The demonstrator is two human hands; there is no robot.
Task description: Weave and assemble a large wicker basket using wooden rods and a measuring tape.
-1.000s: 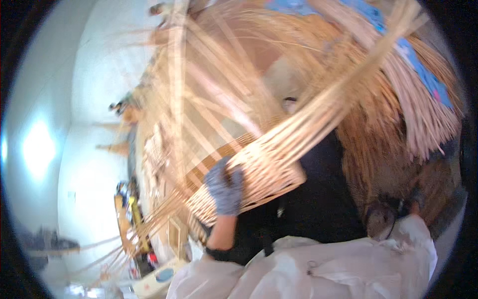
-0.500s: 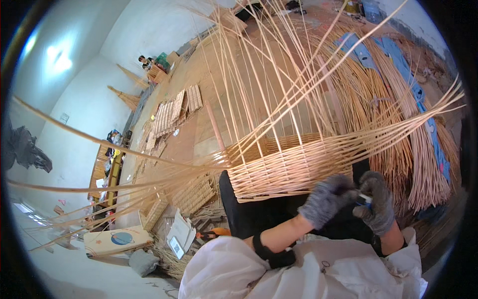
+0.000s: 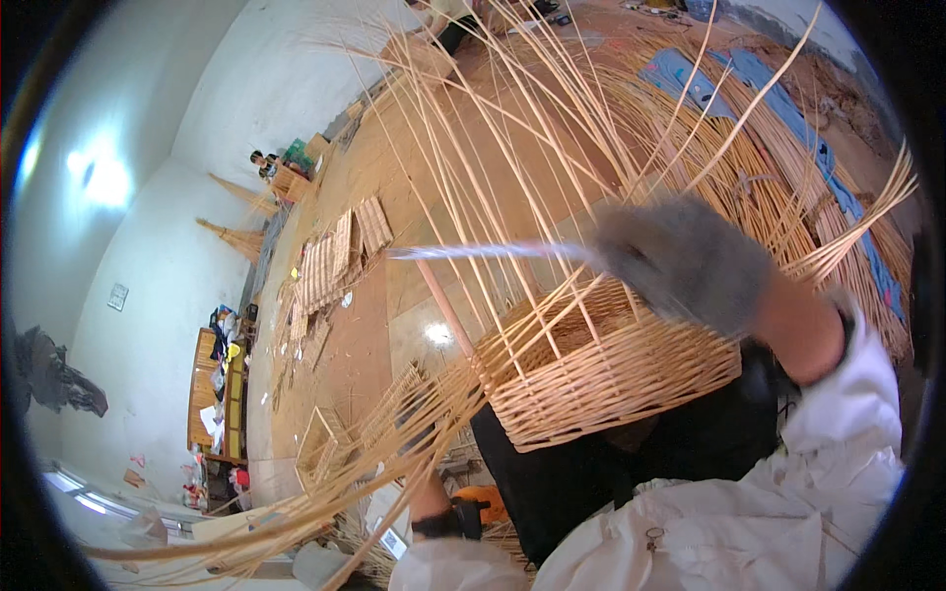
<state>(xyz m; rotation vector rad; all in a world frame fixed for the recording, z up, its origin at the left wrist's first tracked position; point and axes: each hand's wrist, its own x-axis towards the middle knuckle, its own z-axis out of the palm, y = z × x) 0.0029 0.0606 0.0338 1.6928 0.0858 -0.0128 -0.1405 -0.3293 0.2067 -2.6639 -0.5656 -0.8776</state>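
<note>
A half-woven wicker basket (image 3: 616,389) rests tilted on the black cover (image 3: 532,492) over my lap, its long rods rising and fanning out to both sides. Above its right part, my right hand (image 3: 680,261), in a grey glove, is closed on a thin whitish strip (image 3: 483,252). The strip points left across the upright rods and is blurred by motion. To the left of the basket, my left hand (image 3: 418,419), also gloved, is behind a sheaf of rods (image 3: 434,433) that bends toward the lower left. Those rods cover most of its fingers, so its grip does not show.
Loose wicker rods (image 3: 838,256) lie in heaps on the right, partly under blue cloth (image 3: 754,84). Woven panels (image 3: 330,256) are on the floor to the left. An orange-handled tool (image 3: 483,502) lies near my left forearm. Other people sit farther back.
My hands, together before at the basket's front right, have moved apart. The left has gone left to the rods; the right has risen over the basket with the strip. The left rods are bunched closer.
</note>
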